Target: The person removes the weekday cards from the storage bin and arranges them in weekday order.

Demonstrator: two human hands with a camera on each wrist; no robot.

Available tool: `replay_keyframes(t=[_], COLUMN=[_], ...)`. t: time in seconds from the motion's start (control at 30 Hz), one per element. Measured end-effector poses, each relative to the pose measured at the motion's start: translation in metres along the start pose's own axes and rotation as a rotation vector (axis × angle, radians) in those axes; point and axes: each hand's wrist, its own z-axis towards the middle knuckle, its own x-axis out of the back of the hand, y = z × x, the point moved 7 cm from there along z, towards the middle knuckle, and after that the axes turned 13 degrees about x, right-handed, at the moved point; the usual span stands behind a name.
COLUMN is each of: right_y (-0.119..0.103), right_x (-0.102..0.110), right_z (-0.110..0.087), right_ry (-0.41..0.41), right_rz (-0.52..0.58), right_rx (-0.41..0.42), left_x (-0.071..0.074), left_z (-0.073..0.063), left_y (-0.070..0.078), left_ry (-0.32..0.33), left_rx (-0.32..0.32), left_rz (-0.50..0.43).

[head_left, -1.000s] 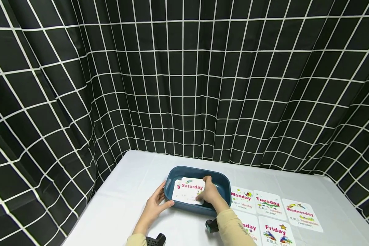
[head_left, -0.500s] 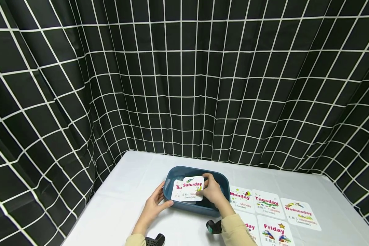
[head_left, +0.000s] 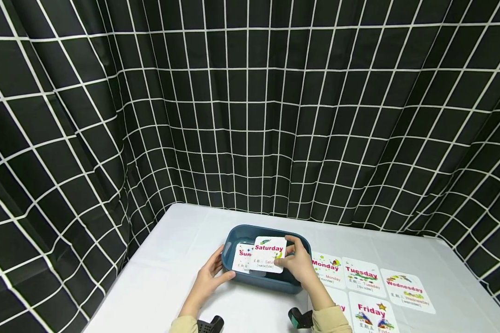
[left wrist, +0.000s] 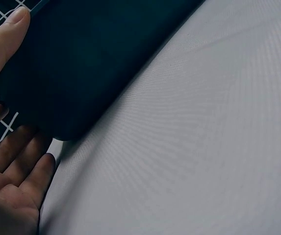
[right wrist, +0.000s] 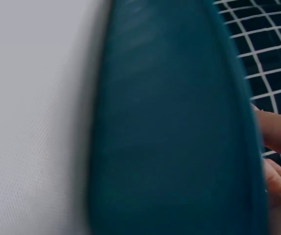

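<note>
A dark blue plastic tray (head_left: 271, 284) stands on the table. My left hand (head_left: 204, 286) holds its left end, thumb at the near edge and fingers around the end; in the left wrist view the thumb (left wrist: 10, 36) lies at the rim. My right hand (head_left: 302, 263) pinches the right edge of a white Saturday card (head_left: 268, 253) between thumb and fingers, over the tray. Behind that card, partly covered, a Sunday card (head_left: 241, 260) lies in the tray. The tray wall (right wrist: 169, 122) hides the card in the right wrist view.
Right of the tray lie a Monday card (head_left: 326, 270), a Tuesday card (head_left: 363, 276), a Wednesday card (head_left: 407, 290) and a Friday card (head_left: 375, 312). Another card (head_left: 337, 298) is partly hidden by the right forearm. A black gridded curtain (head_left: 250, 138) hangs behind the table.
My right hand has lifted the Saturday card off the Sunday card and moved it to the right, uncovering more of the Sunday card. My left hand stays at the tray's left end.
</note>
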Motion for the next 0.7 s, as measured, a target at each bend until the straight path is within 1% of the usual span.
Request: replay_keyframes(t=[0.1, 0.2, 0.4, 0.5, 0.7], right_y=[-0.006, -0.011, -0.017, -0.016, -0.010], right_x=[0.004, 0.008, 0.019, 0.025, 0.037], right_z=[-0.004, -0.008, -0.017, -0.022, -0.035], right_ry=[0.002, 0.003, 0.033, 0.047, 0.058], right_rz=[0.064, 0.110, 0.189, 0.205, 0.181], right_rx=[0.005, 0.004, -0.001, -0.013, -0.042], left_x=[0.001, 0.001, -0.001, -0.002, 0.000], left_z=[0.004, 0.004, -0.006, -0.008, 0.001], left_y=[-0.008, -0.008, 0.011, 0.015, -0.003], left_ry=[0.006, 0.012, -0.008, -0.010, 0.011], left_rx=[0.000, 0.003, 0.021, 0.028, 0.037], left_rz=[0.004, 0.008, -0.010, -0.014, 0.009])
